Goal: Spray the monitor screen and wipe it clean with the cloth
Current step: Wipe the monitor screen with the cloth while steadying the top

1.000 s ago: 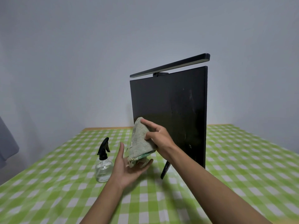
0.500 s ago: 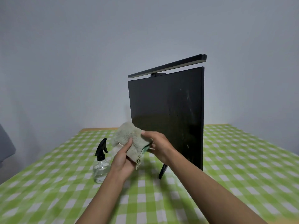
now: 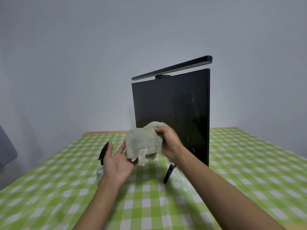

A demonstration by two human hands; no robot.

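The left hand [image 3: 118, 161], palm up and fingers spread, touches the underside of the cloth [image 3: 144, 141] without closing and hides most of the spray bottle [image 3: 102, 153] on the checked bench [image 3: 249, 171]. The right hand [image 3: 169, 141] clutches the cloth before the smudged monitor [image 3: 172, 112], covering its lower left corner.

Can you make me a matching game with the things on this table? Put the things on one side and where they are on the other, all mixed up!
Things:
1. cloth
2. spray bottle
3. light bar
4. monitor

Places:
A. perched above the screen's top edge
B. standing upright on the green checked tablecloth
C. mostly hidden behind the left hand
D. gripped by the right hand

Pairs: 1-D, 2-C, 3-A, 4-B
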